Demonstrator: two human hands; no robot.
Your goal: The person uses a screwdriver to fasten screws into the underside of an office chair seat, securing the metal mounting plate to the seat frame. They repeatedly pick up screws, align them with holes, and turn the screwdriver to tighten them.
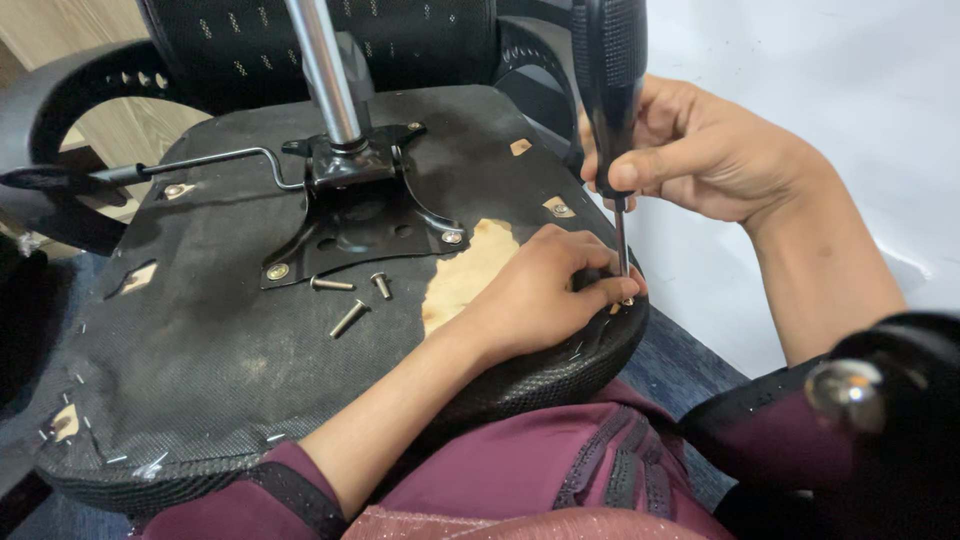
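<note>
An office chair seat (pixel 220 330) lies upside down across my lap, its black fabric underside up. My right hand (pixel 700 150) grips the black handle of a screwdriver (pixel 608 90), held upright with its shaft pointing down at the seat's right edge. My left hand (pixel 545 290) rests on that edge, fingertips pinched around the screwdriver tip and a small screw there. A black metal mounting plate (pixel 355 215) with a chrome gas cylinder (pixel 322 70) sits at the seat's middle. Three loose bolts (pixel 350 300) lie just below the plate.
A patch of torn fabric bares light wood (pixel 465 275) beside my left wrist. A lever rod (pixel 215 158) runs left from the plate. Black armrests (pixel 60 100) curve at the left and behind. A white wall (pixel 830 80) stands at the right. A chair part with a chrome knob (pixel 848 390) sits at the lower right.
</note>
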